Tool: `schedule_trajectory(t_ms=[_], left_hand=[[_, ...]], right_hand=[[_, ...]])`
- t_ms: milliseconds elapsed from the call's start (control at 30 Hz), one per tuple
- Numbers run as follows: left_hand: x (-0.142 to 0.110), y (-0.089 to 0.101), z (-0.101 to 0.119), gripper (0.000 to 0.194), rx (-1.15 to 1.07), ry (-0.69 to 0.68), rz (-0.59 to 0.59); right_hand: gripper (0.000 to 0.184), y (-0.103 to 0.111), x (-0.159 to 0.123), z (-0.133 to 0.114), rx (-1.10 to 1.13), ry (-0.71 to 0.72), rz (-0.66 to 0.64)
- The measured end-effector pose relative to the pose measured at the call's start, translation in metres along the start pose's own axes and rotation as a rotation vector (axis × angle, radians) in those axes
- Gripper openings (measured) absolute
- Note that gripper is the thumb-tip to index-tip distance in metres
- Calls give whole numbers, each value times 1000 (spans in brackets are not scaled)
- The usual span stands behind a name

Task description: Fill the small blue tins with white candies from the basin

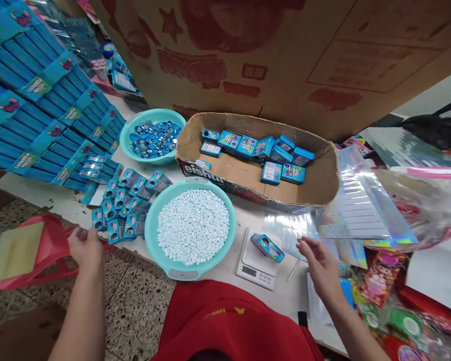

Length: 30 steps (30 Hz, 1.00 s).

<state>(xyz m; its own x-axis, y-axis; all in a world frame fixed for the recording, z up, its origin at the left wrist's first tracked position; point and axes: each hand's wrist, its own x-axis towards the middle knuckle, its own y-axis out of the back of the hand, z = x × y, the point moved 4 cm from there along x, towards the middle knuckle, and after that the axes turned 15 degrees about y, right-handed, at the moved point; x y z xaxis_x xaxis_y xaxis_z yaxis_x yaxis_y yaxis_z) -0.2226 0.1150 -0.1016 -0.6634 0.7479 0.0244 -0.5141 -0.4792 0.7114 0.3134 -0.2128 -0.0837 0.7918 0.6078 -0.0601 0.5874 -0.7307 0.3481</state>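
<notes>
My left hand (85,246) hovers over the table's front edge, its fingers loosely bent and apart, with nothing visible in it. Close to it lies a pile of small blue candy boxes (126,200) with round dark windows. My right hand (321,263) is raised right of a white digital scale (256,273), fingers stretched and holding nothing. On the scale rests a single blue candy box (268,247), tilted. Between the scale and that hand is a thin pale stick (293,271). A turquoise basin (231,225) full of small white candies stands between my hands.
Behind stand a cut-down cardboard box (229,175) with several blue boxes inside and another turquoise basin (126,138) of blue and silver disc-like pieces. Stacked display cartons (41,95) rise at left, beside a red stool (56,245). Holographic sheets (355,200) and packaged goods lie right.
</notes>
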Motion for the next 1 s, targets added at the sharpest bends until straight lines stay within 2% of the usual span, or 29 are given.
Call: schedule_trajectory(t_ms=[100,200,267,333,400,500,567,633,700,733,800,867,933,1000], left_hand=[[-53,8,15,34,-19,-44,38],[-123,-7,46,30,-23,-281,-187],[-168,-26,64,27,2,-486,-408],[-202,-46,74,24,86,-625,-582],[-224,-61,78,22,203,-700,-691],[-241,-65,84,27,297,-720,-728],[-250,-56,96,35,258,-723,-746],[-263,-41,115,50,183,-782,-814],[-279,-26,139,65,144,-926,-914],[-285,-19,150,64,150,-1001,-963],[-286,-7,169,52,184,-1068,-1011],[-264,1,183,38,182,-981,-940],[-224,5,192,32,123,-829,-752],[-178,4,197,31,88,-687,-515]], right_hand=[[47,0,-11,7,-12,28,-66],[55,-10,-23,12,-36,152,-178],[63,-22,-30,15,-88,229,-241],[69,-33,-33,18,-148,271,-250],[63,-38,-33,18,-201,282,-224],[49,-40,-26,8,-239,268,-222],[46,-39,-19,-8,-260,276,-204],[43,-45,-11,-32,-298,328,-176],[38,-67,-7,-61,-238,465,-255],[35,-82,-6,-75,-172,545,-336],[33,-114,-5,-100,-25,664,-505],[42,-138,6,-117,58,691,-571],[53,-148,32,-128,71,668,-504],[54,-151,68,-138,26,654,-376]])
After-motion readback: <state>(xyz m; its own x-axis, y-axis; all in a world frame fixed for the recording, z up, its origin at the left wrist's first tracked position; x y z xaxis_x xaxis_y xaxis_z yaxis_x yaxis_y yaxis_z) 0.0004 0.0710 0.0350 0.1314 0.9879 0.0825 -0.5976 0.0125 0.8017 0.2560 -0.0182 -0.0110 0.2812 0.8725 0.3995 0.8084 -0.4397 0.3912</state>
